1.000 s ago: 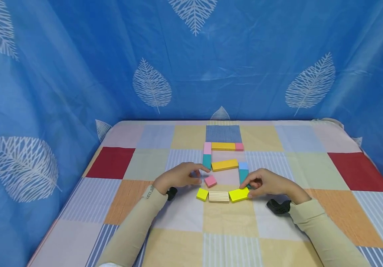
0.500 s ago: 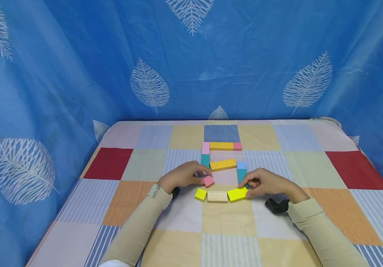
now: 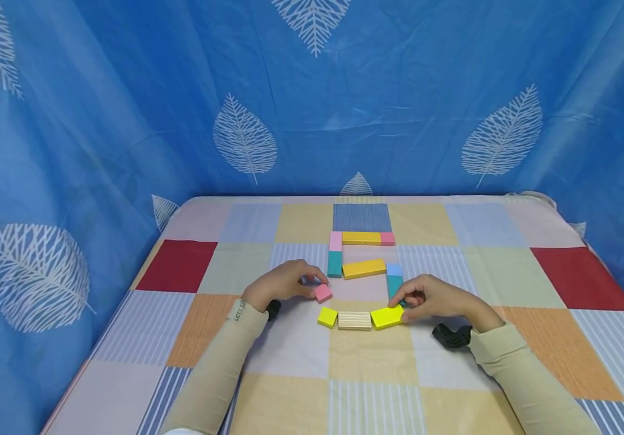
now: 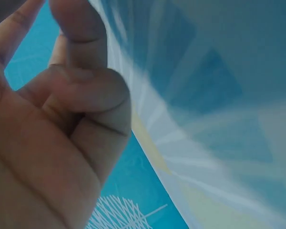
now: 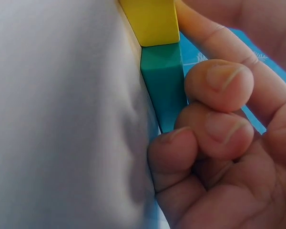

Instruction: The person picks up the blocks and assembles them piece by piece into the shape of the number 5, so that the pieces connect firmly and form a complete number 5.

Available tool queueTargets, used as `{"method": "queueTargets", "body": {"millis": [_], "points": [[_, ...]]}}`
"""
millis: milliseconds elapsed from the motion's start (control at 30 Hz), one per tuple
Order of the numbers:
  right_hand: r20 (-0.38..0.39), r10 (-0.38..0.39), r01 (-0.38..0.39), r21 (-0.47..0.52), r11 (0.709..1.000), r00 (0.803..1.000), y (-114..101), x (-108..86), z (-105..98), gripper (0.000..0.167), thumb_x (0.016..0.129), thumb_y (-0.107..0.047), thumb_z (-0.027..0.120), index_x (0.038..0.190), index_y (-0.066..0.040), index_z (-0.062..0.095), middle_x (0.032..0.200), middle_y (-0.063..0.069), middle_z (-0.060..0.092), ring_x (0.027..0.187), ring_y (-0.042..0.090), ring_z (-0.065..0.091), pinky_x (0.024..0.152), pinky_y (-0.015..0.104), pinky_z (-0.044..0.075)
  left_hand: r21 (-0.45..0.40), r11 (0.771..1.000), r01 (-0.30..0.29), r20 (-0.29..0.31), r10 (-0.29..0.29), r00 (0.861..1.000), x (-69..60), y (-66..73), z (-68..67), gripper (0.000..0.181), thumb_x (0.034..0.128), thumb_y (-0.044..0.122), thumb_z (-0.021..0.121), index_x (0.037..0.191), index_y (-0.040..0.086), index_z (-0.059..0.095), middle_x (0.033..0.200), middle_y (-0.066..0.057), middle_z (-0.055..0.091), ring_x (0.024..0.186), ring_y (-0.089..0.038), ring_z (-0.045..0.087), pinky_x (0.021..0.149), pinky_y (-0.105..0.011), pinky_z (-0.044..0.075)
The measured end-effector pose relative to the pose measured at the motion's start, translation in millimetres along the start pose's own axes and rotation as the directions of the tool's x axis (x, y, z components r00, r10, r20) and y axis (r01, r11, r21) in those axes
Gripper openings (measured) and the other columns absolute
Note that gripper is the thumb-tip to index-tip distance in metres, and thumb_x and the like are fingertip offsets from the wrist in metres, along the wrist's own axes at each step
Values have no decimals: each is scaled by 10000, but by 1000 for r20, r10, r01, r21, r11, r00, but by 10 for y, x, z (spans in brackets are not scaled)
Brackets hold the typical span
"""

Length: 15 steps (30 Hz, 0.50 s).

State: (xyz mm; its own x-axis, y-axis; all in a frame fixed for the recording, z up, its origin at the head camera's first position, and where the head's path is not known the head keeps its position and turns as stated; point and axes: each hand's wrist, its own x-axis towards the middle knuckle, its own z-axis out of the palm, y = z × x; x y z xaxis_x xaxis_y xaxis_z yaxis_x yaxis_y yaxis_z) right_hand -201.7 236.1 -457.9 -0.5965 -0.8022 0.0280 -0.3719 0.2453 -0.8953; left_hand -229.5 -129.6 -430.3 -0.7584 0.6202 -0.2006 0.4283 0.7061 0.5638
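Observation:
A small pink block (image 3: 323,293) is pinched between the thumb and a finger of my left hand (image 3: 285,283). In the left wrist view, curled fingers of the left hand (image 4: 93,95) show but the block is hidden. My right hand (image 3: 434,297) holds the right end of a bright yellow block (image 3: 387,317), thumb on the near side and index finger beyond. A striped cream block (image 3: 354,321) and a smaller yellow block (image 3: 327,317) lie to its left. Just behind the right fingers a teal block (image 3: 394,287) lies with a light blue block (image 3: 393,270) at its far end.
Farther back, an orange-yellow block (image 3: 364,269) lies slightly askew. A teal block (image 3: 335,264), a light pink block (image 3: 335,241), another orange-yellow block (image 3: 361,238) and a pink block (image 3: 387,238) form a corner. The patchwork cloth (image 3: 377,362) covers the table; a blue curtain (image 3: 388,109) hangs behind.
My left hand has reached down, taken hold of the small pink block and moved it left, away from the orange-yellow block. The right hand has stayed on the bright yellow block.

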Motion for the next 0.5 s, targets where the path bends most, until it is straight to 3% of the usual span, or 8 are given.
{"method": "queueTargets", "body": {"millis": [233,500], "points": [[0,-16,16,0,1000,1000,6,-7,-6,201,943,51,777,1137,101,762,681,148,415,586,164,338,574,286,348,-24,999,27,31,-26,999,-62,11,-77,276,968,14,799,1218,132,806,1163,-52,718,1060,-231,594,937,-334,561],[10,-35,35,6,999,999,13,-8,-4,197,948,60,768,1139,109,756,683,155,411,584,183,330,577,287,352,-38,999,39,46,-37,998,-79,28,-65,278,952,-13,805,1184,140,809,1072,-23,687,1008,-210,565,857,-290,521]]}}
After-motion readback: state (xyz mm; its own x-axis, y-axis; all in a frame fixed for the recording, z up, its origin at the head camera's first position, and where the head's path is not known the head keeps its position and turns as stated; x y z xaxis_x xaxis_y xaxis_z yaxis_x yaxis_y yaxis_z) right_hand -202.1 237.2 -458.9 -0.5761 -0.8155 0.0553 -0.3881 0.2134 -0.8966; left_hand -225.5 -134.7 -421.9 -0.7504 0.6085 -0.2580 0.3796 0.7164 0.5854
